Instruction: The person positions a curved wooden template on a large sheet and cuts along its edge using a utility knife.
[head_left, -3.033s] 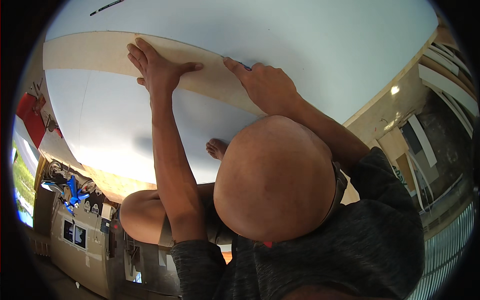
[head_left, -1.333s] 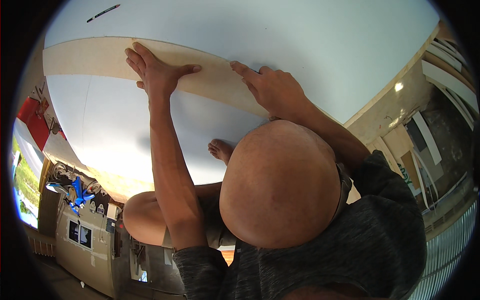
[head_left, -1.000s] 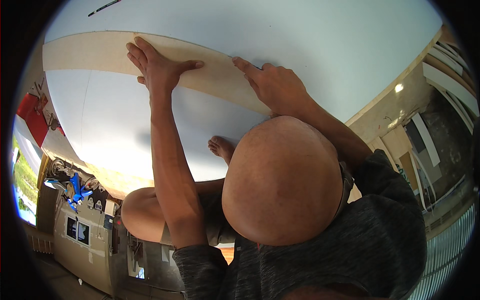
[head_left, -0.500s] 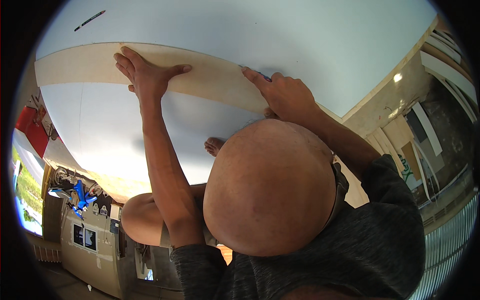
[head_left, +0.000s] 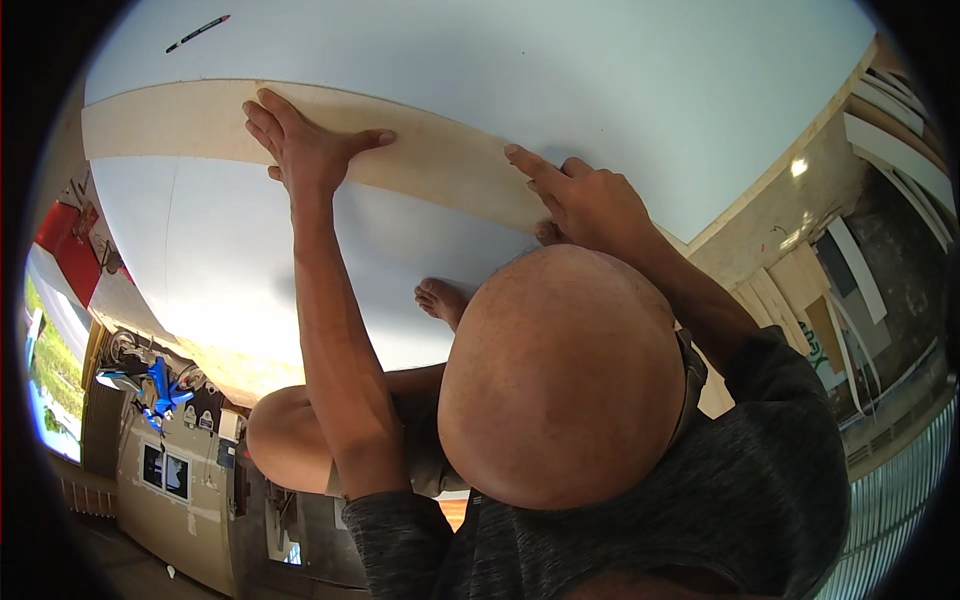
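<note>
Surface (head_left: 700,100) is a big whitish sheet with a tan wooden strip (head_left: 440,155) lying flat across it. Pencil (head_left: 198,33) sits just beyond the strip, loose boards (head_left: 860,265) are well off to its right. Left hand (head_left: 312,160) is on the strip, fingers spread wide. Right hand (head_left: 600,205) points its index finger along the strip's far edge, other fingers curled, can't tell around what. Pencil's print is too tiny to read.

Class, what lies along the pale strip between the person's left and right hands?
The head view shows only bare pale strip between the left hand and the right hand.
</note>
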